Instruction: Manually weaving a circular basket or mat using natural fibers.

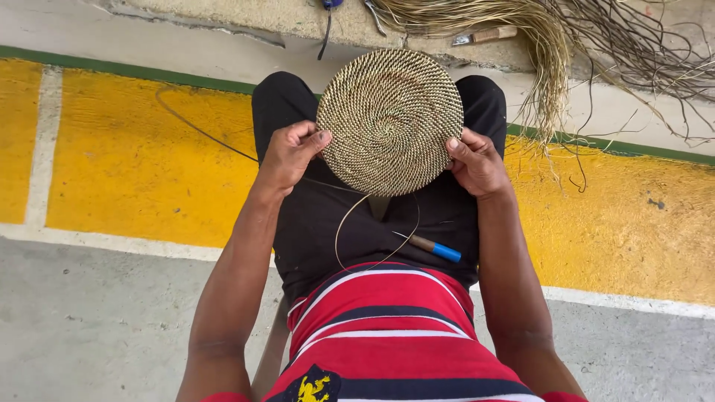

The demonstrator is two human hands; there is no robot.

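No packages, labels, signs or screens show anywhere around the hands.

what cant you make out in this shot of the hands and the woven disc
- Head view: the back of the woven disc faces away from the camera.
- Fingers of the left hand and right hand curl behind the disc's rim.
- The fibre bundle and dark blue object are cut off by the top edge.
- The tip of the blue-handled tool is too thin to tell.
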